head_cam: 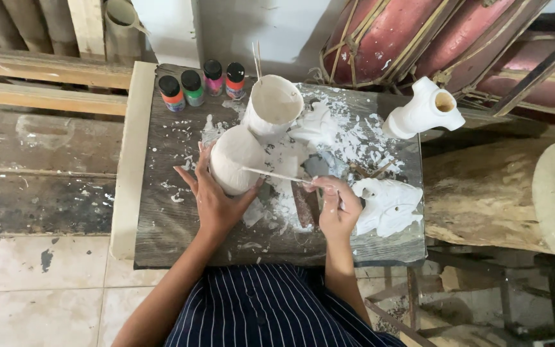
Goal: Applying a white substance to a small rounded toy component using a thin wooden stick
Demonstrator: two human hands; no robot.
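A white plaster vase [252, 138] lies on its side on the worn wooden board [168, 218], its open mouth facing away from me. My left hand [216, 196] cups the rounded base of the vase from the near side. My right hand [336, 207] pinches a thin stick-like tool [274, 174] whose tip rests against the vase's belly. White plaster scraps and dust are scattered over the board around both hands.
Several small paint bottles [202, 83] stand at the board's far edge. A white plaster figure [390, 205] lies by my right hand, another white cast [422, 110] sits at the far right. Red drums [412, 35], a log [496, 193] and wooden planks [40, 83] surround the board.
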